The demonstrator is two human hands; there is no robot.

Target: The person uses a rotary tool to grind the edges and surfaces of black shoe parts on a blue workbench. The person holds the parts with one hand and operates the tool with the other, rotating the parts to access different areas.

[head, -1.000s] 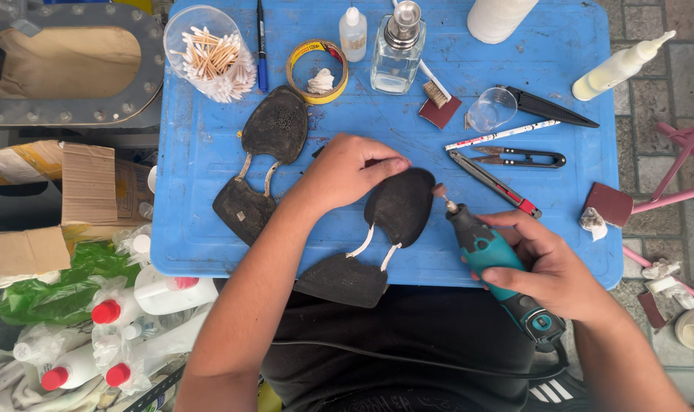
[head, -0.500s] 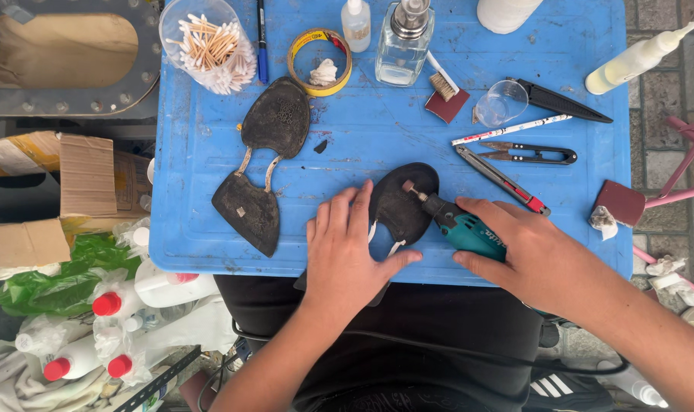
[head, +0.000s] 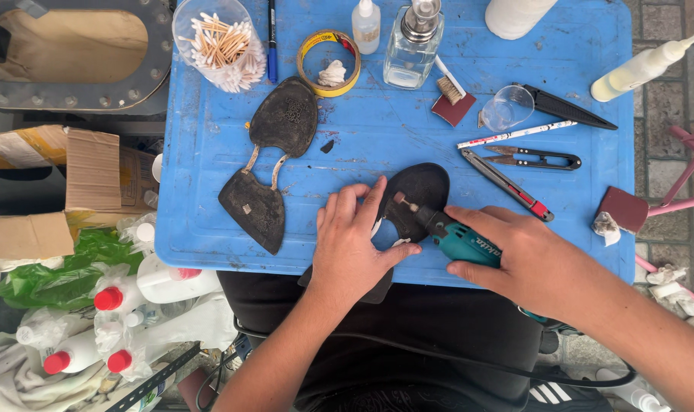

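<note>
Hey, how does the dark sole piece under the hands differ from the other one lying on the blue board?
The sole under the hands is pinned by the left hand and met by the tip of the teal rotary tool in the right hand; the other sole lies untouched. The first is half hidden and hangs over the blue board edge; the second shows whole. Both are dark, two-lobed pieces.

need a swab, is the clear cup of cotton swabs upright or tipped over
Upright: the clear cup stands on the blue tray, mouth up, with the swabs standing inside.
</note>
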